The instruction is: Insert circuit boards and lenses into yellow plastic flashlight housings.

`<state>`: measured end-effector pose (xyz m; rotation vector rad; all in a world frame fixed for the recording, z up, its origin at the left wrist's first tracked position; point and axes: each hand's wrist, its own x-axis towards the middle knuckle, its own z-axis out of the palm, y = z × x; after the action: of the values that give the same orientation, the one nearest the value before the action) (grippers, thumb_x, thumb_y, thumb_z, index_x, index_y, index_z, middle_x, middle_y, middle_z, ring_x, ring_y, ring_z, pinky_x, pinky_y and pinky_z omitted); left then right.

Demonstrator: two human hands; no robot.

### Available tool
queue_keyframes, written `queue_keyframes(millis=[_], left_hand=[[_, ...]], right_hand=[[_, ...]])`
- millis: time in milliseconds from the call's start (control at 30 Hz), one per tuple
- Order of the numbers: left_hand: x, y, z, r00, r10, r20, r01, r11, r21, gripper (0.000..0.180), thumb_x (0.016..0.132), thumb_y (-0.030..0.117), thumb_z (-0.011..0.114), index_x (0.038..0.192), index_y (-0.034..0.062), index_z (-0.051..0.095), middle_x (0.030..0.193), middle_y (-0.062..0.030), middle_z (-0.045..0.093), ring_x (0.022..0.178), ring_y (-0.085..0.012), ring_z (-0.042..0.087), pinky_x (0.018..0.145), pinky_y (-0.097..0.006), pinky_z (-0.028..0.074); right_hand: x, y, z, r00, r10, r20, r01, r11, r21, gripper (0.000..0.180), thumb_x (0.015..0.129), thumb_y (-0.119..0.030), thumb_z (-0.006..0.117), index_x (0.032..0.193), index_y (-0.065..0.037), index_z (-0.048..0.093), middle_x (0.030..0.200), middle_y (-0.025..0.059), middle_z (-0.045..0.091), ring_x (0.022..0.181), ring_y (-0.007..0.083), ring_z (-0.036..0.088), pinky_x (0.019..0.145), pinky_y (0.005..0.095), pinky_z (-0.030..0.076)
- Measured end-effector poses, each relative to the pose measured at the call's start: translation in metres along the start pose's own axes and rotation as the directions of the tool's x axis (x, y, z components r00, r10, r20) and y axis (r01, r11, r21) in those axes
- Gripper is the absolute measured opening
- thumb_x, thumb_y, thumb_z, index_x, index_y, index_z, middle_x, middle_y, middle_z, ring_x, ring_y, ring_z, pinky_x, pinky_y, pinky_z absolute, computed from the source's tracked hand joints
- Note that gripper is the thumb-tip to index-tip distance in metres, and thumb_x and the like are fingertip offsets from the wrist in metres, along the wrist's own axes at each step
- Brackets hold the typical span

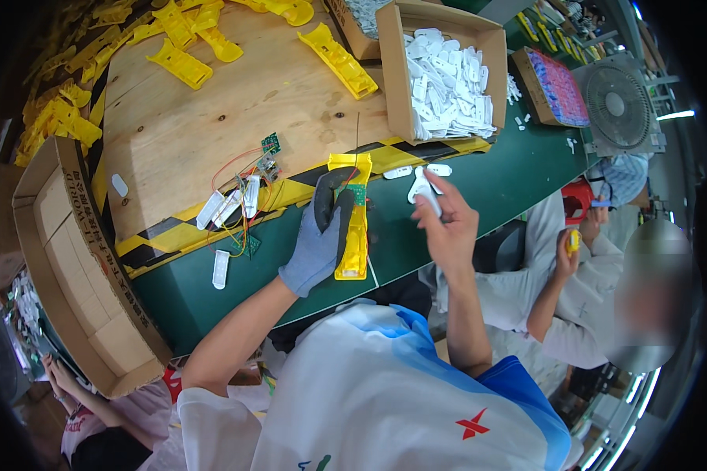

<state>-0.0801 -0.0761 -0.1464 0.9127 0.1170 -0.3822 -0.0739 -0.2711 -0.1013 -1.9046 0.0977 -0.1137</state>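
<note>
One gloved left grip (322, 231) clamps the yellow shell (357, 242), best kept steady; right grip (452, 231) at a white piece (421, 188), closure unclear

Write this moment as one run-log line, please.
left grip: gloved, holding yellow housing | right grip: bare, at white piece, hold unclear | inside housing: green board

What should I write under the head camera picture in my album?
A gloved left hand holds a yellow plastic case while the bare right hand is at small white pieces.
</note>
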Motion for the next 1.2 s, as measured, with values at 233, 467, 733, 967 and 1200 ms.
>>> queue_keyframes(millis=[233,467,733,967,1200], left_hand=[[-0.005,0.010,0.008,0.995,0.008,-0.096,0.000,0.996,0.084,0.033,0.101,0.025,0.050,0.128,0.0081,0.043,0.089,-0.0085,0.060,0.062,-0.0161,0.064,0.054,-0.029,0.053],[-0.003,0.006,0.004,0.975,0.202,-0.091,-0.166,0.939,0.302,0.027,0.100,0.021,0.049,0.123,0.0077,0.049,0.080,-0.0078,0.057,0.061,-0.0121,0.057,0.056,-0.029,0.047],[-0.005,-0.003,-0.002,0.967,0.233,-0.103,-0.181,0.913,0.366,0.032,0.094,0.013,0.053,0.125,0.0039,0.051,0.081,-0.0107,0.060,0.062,-0.0138,0.048,0.057,-0.031,0.042],[0.002,-0.010,-0.006,0.934,0.349,-0.078,-0.293,0.872,0.392,0.033,0.094,0.013,0.053,0.125,0.0004,0.049,0.095,-0.0183,0.065,0.077,-0.0259,0.064,0.069,-0.035,0.050],[-0.004,0.000,-0.003,0.888,0.454,0.071,-0.412,0.719,0.559,0.031,0.092,0.010,0.053,0.121,0.0000,0.049,0.096,-0.0233,0.064,0.085,-0.0379,0.065,0.072,-0.040,0.050]], right_hand=[[0.000,-0.013,0.029,0.972,0.110,0.207,-0.165,0.949,0.270,0.012,0.085,-0.008,0.073,0.092,-0.002,0.066,0.068,-0.0006,0.063,0.055,0.0014,0.051,0.048,0.0164,0.037],[0.009,0.008,0.041,0.931,0.216,0.293,-0.314,0.883,0.349,0.020,0.086,-0.015,0.073,0.074,-0.005,0.061,0.054,-0.0030,0.055,0.043,0.0011,0.046,0.041,0.0162,0.033],[0.005,-0.001,0.063,0.964,0.195,0.180,-0.228,0.955,0.190,0.017,0.088,-0.016,0.072,0.083,-0.003,0.062,0.055,-0.0040,0.055,0.044,0.0017,0.046,0.043,0.0173,0.036],[-0.012,-0.003,0.060,0.982,0.065,0.175,-0.113,0.954,0.279,0.033,0.093,-0.012,0.064,0.122,0.002,0.057,0.074,-0.0024,0.058,0.066,0.0026,0.051,0.058,0.0177,0.040],[-0.011,0.011,0.055,0.970,0.062,0.235,-0.129,0.950,0.283,0.042,0.091,-0.002,0.065,0.131,0.005,0.054,0.089,0.0018,0.061,0.079,0.0056,0.057,0.074,0.0199,0.048]])
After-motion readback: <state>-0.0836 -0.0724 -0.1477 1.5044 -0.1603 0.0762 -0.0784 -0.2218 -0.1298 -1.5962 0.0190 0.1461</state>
